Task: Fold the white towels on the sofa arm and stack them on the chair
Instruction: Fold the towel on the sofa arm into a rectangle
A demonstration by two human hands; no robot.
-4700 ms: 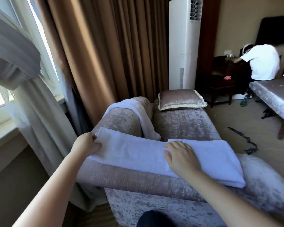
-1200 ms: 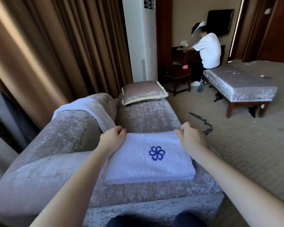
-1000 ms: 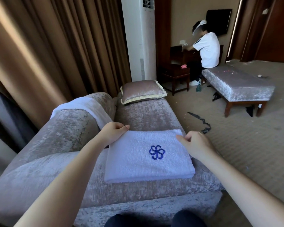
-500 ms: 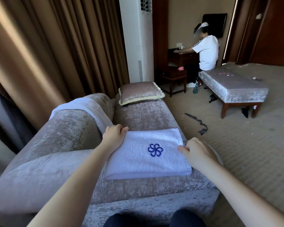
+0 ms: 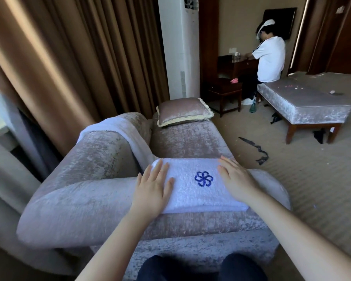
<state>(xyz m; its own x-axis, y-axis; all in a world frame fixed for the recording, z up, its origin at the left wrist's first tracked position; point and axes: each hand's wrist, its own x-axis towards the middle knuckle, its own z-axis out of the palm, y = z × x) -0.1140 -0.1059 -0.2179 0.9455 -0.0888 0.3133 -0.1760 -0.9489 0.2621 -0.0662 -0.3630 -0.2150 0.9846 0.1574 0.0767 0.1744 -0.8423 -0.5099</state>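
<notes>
A folded white towel [image 5: 199,191] with a blue flower emblem lies on the near sofa arm [image 5: 85,203]. My left hand [image 5: 153,189] presses flat on the towel's left edge, fingers straight. On the right part of the towel my right hand [image 5: 236,180] lies flat too, fingers spread. A second white towel [image 5: 122,132], unfolded, is draped over the sofa back at the left, hanging down toward the seat.
A velvet cushion [image 5: 182,111] lies at the far end of the sofa seat [image 5: 186,140]. Brown curtains hang at the left. A person [image 5: 268,57] sits on an upholstered bench [image 5: 306,104] at the right. A dark strap [image 5: 255,148] lies on the carpet.
The long towel was folded into a compact rectangle with the emblem up. Both hands held its edges with curled fingers before; now they lie flat on top of it.
</notes>
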